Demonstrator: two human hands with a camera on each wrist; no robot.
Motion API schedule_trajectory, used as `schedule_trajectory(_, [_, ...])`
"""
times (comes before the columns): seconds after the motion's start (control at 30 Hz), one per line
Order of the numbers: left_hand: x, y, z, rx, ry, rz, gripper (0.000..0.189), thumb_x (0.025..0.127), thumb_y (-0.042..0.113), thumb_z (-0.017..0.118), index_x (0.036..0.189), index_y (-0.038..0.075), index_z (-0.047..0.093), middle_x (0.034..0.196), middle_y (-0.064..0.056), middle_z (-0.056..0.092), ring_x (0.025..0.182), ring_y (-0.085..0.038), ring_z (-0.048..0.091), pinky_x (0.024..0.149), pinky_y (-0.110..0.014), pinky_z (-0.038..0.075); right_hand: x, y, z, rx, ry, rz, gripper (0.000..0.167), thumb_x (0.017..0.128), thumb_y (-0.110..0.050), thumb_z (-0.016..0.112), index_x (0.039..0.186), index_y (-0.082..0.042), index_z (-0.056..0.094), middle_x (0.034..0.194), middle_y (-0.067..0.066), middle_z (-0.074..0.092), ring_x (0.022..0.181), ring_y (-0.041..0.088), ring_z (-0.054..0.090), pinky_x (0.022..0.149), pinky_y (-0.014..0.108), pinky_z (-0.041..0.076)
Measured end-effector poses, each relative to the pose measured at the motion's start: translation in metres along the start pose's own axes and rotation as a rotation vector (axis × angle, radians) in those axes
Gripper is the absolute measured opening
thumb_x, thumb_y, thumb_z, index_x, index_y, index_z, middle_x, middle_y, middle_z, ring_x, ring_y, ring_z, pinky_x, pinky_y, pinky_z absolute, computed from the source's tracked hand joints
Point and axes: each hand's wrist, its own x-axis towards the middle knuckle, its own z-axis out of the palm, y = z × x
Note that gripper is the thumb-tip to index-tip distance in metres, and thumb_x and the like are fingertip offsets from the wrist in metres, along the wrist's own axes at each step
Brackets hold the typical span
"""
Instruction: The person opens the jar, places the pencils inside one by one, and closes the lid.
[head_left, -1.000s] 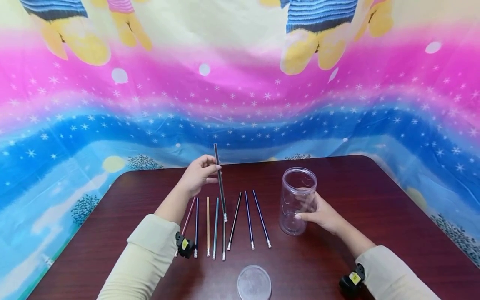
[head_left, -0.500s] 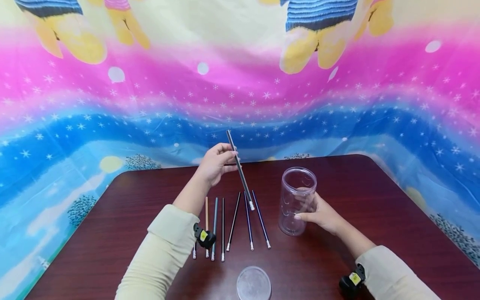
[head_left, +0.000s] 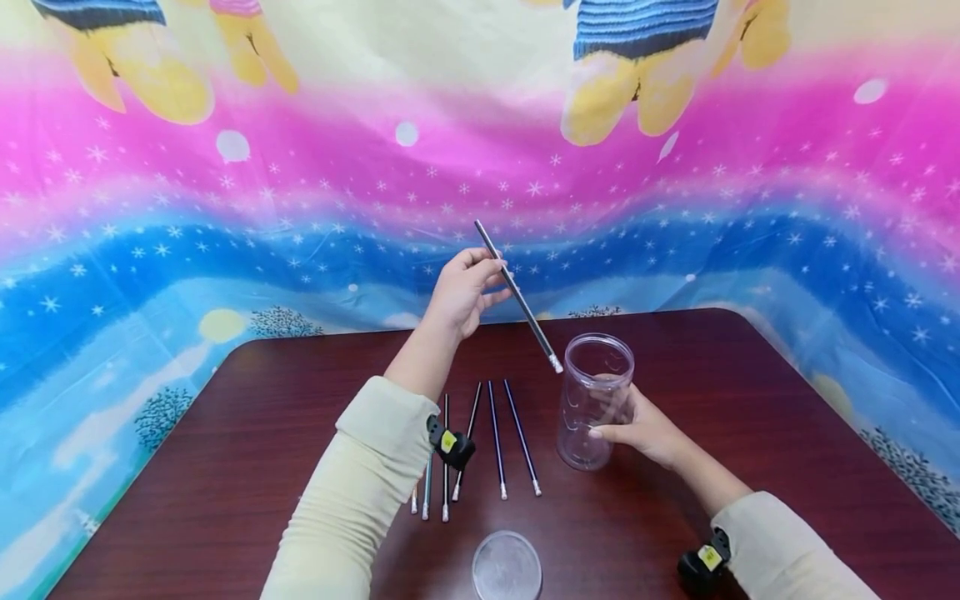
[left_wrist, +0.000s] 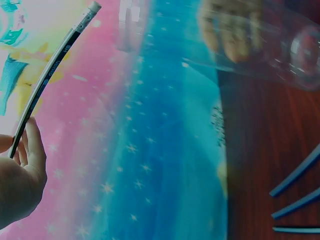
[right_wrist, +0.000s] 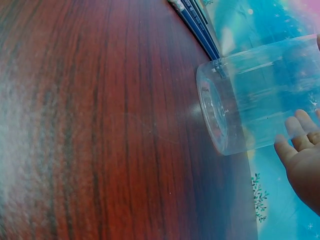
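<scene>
My left hand pinches a black pencil near its upper end. The pencil slants down to the right, and its eraser end is beside the rim of a clear plastic jar. In the left wrist view the dark pencil shows white print and a metal ferrule. My right hand grips the jar low on its right side, thumb across the front. The jar stands upright on the table with its mouth open and nothing visible inside. In the right wrist view, fingers of the right hand lie along the jar wall.
Several pencils lie in a row on the dark wooden table, among them a blue pencil and a black pencil. My left forearm hides others. A round clear lid lies at the front. A patterned cloth hangs behind.
My left hand has moved right and up with the pencil, which now tilts more, its eraser end close to the jar's rim. The right hand and jar stay in place.
</scene>
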Motion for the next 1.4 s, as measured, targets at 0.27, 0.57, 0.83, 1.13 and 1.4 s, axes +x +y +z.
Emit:
schedule_trajectory(0.27, [0.008, 0.006, 0.027, 0.015, -0.023, 0.015, 0.015, 0.085, 0.004, 0.051, 0.099, -0.002, 0.048, 0.093, -0.010, 0.050, 0.074, -0.017, 0.054, 0.071, -0.036, 0.048, -0.001, -0.001, 0.000, 0.002, -0.008, -0.001, 0.068, 0.074, -0.004, 0.065, 0.127, 0.000, 0.024, 0.127, 0.027, 0.035, 0.109, 0.008, 0.043, 0.082, 0.021, 0.039])
schedule_trajectory(0.57, [0.014, -0.013, 0.048, 0.113, -0.076, -0.024, 0.014, 0.085, 0.006, 0.051, 0.097, 0.000, 0.052, 0.091, -0.009, 0.054, 0.077, -0.021, 0.056, 0.067, -0.034, 0.050, 0.000, 0.000, 0.000, -0.022, -0.007, 0.017, 0.069, 0.074, -0.004, 0.066, 0.128, 0.000, 0.023, 0.126, 0.027, 0.036, 0.110, 0.023, 0.043, 0.081, 0.023, 0.041])
schedule_trajectory(0.83, [0.012, -0.034, 0.052, 0.200, -0.116, -0.084, 0.014, 0.086, 0.010, 0.052, 0.096, 0.000, 0.054, 0.092, -0.007, 0.055, 0.092, -0.032, 0.054, 0.068, -0.034, 0.049, -0.001, 0.000, 0.000, -0.018, 0.003, 0.038, 0.069, 0.074, -0.004, 0.066, 0.127, -0.001, 0.023, 0.125, 0.024, 0.037, 0.108, 0.021, 0.046, 0.081, 0.024, 0.041])
schedule_trajectory(1.13, [0.010, -0.054, 0.054, 0.233, -0.140, -0.115, 0.007, 0.086, 0.010, 0.051, 0.084, 0.004, 0.054, 0.086, -0.005, 0.055, 0.073, -0.020, 0.056, 0.069, -0.035, 0.049, 0.001, 0.003, 0.003, 0.046, -0.019, -0.009, 0.068, 0.074, 0.001, 0.064, 0.127, 0.002, 0.021, 0.125, 0.029, 0.034, 0.103, 0.007, 0.048, 0.081, 0.023, 0.041])
schedule_trajectory(1.4, [0.008, -0.067, 0.059, 0.271, -0.177, -0.118, 0.011, 0.085, 0.013, 0.053, 0.085, 0.002, 0.056, 0.079, -0.003, 0.055, 0.070, -0.019, 0.056, 0.071, -0.034, 0.048, 0.000, 0.000, 0.002, 0.034, -0.014, -0.002, 0.069, 0.075, 0.001, 0.063, 0.128, 0.003, 0.019, 0.126, 0.029, 0.034, 0.109, 0.015, 0.045, 0.081, 0.022, 0.041])
